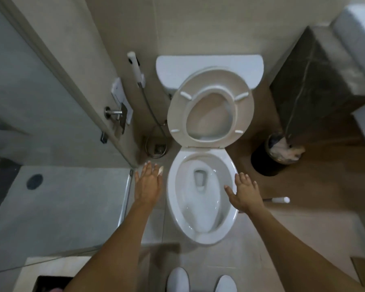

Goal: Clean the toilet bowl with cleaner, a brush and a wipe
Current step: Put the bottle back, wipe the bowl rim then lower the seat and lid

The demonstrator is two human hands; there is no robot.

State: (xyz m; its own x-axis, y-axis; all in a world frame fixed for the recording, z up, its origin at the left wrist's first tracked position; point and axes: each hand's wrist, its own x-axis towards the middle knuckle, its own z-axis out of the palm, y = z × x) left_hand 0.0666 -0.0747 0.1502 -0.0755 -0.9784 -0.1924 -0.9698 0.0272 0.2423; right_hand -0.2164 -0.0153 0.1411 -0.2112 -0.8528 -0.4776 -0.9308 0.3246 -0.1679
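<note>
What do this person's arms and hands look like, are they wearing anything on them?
Both arms are bare, with no sleeves or gloves in view. The left hand has a pale strip, perhaps a plaster, around one finger. The right hand wears nothing visible.

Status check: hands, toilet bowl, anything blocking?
Left hand and right hand open, empty, either side of bowl. Seat up. Brush handle on floor at right. Nothing blocking.
</note>
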